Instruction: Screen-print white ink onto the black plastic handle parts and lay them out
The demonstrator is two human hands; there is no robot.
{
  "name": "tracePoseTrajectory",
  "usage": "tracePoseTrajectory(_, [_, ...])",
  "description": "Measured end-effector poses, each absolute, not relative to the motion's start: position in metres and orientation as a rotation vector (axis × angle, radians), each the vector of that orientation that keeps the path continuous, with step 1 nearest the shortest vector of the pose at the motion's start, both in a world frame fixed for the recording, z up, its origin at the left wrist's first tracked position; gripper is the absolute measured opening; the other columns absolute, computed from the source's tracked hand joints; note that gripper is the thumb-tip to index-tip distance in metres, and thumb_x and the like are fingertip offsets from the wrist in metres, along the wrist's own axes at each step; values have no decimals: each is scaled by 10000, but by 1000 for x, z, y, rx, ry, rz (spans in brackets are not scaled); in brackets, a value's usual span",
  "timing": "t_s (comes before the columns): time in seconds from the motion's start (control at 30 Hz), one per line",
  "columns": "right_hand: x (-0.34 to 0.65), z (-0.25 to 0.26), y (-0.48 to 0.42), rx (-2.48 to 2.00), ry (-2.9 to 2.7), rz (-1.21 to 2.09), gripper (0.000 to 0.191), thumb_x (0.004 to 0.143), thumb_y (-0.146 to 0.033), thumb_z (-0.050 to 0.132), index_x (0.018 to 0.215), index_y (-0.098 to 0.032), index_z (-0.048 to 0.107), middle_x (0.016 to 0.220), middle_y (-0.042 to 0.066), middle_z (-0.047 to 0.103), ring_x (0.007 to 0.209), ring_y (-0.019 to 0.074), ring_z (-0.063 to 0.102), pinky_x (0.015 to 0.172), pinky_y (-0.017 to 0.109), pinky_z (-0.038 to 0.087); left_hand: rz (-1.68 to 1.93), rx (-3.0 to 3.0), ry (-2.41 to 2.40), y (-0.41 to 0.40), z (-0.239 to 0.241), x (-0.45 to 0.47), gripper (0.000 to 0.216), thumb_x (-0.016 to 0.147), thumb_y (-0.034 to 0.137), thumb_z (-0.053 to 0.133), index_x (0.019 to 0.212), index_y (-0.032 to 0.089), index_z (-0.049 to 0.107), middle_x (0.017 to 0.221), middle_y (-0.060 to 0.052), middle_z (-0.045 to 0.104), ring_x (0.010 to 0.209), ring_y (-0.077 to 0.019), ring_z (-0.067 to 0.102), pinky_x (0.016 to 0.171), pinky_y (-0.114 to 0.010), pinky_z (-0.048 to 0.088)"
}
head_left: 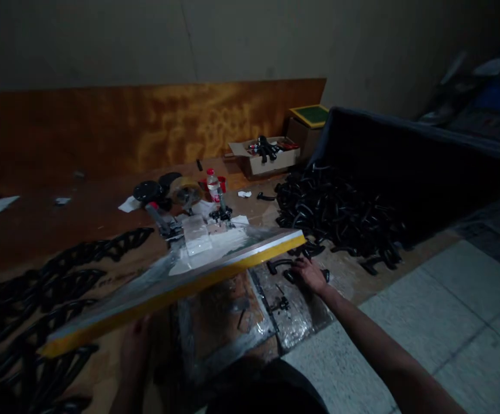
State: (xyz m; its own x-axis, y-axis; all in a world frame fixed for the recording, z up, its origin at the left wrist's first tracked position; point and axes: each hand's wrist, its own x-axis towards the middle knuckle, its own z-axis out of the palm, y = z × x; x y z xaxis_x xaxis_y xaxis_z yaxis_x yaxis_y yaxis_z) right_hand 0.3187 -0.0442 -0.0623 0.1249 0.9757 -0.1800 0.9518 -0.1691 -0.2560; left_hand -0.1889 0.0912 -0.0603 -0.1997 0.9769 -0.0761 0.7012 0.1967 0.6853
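My right hand [309, 273] reaches forward onto the bench and closes on a small black curved handle part [295, 276], beside another loose black handle [279, 264]. My left hand [134, 345] is low under the raised screen-printing frame [180, 282], whose yellow edge tilts up over the jig plate [228, 316]; its fingers are hidden in shadow. A large heap of black handles [340, 215] lies just beyond my right hand.
Rows of black parts [60, 276] cover the bench at left. A water bottle [213, 185], tape roll [187, 191] and a cardboard box [267, 155] stand at the back. A dark bin [405, 161] leans at right. Tiled floor [426, 322] lies below.
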Motion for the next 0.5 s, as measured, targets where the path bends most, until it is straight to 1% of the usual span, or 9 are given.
tracePoseTrajectory(0.07, [313, -67, -40, -2275, -2012, 444, 338, 894, -89, 468, 1120, -181, 703, 1221, 130, 678, 1226, 256, 526, 1055, 397, 356, 754, 1465, 1979, 76, -58, -190, 263, 874, 420, 471, 934, 234, 648, 1055, -59, 721, 1075, -293, 650, 970, -447, 516])
tracePoseTrajectory(0.13, [301, -66, -34, -2241, -1978, 407, 332, 923, -118, 439, 1172, -133, 658, 1189, 168, 676, 1169, 258, 567, 1035, 386, 374, 822, 1382, 1982, 63, -53, -186, 332, 835, 459, 478, 975, 210, 645, 1130, -85, 714, 1121, -304, 634, 1024, -459, 477])
tracePoseTrajectory(0.23, [267, -54, -21, -2082, -1929, 436, 322, 976, -243, 421, 1210, -126, 609, 1151, 162, 669, 1070, 258, 611, 972, 383, 421, 954, 1273, 1997, 50, -36, -172, 435, 793, 505, 502, 1037, 176, 648, 1188, -126, 695, 1150, -305, 618, 1038, -460, 462])
tracePoseTrajectory(0.3, [234, -43, -11, -1923, -1928, 526, 323, 956, -295, 493, 1227, -144, 583, 1163, 140, 652, 1065, 254, 611, 935, 375, 451, 1072, 1187, 1945, 46, -21, -161, 479, 772, 520, 518, 1059, 159, 646, 1212, -142, 681, 1152, -293, 616, 1007, -441, 485])
tracePoseTrajectory(0.37, [196, -32, 0, -1714, -1971, 637, 325, 921, -280, 556, 1222, -157, 581, 1172, 122, 644, 1079, 238, 604, 922, 354, 468, 1202, 1102, 1828, 47, -5, -149, 517, 747, 536, 551, 1074, 146, 639, 1221, -151, 670, 1130, -272, 626, 952, -401, 516])
tracePoseTrajectory(0.4, [178, -28, 5, -1605, -2010, 687, 311, 916, -255, 558, 1211, -164, 594, 1175, 112, 646, 1090, 229, 599, 932, 347, 467, 1262, 1069, 1760, 49, 4, -144, 531, 735, 544, 570, 1078, 143, 635, 1201, -149, 674, 1096, -257, 640, 913, -375, 530])
tracePoseTrajectory(0.47, [147, -22, 15, -1442, -2111, 753, 299, 931, -212, 514, 1207, -185, 627, 1198, 93, 652, 1116, 218, 590, 966, 340, 455, 1363, 1048, 1658, 56, 23, -133, 517, 737, 557, 589, 1046, 146, 631, 1068, -119, 703, 956, -212, 671, 814, -321, 546])
tracePoseTrajectory(0.5, [135, -21, 20, -1424, -2154, 765, 311, 941, -206, 490, 1212, -196, 641, 1206, 83, 658, 1122, 218, 587, 974, 337, 449, 1396, 1062, 1644, 60, 34, -129, 475, 748, 556, 587, 985, 148, 636, 939, -85, 708, 844, -183, 670, 751, -291, 543])
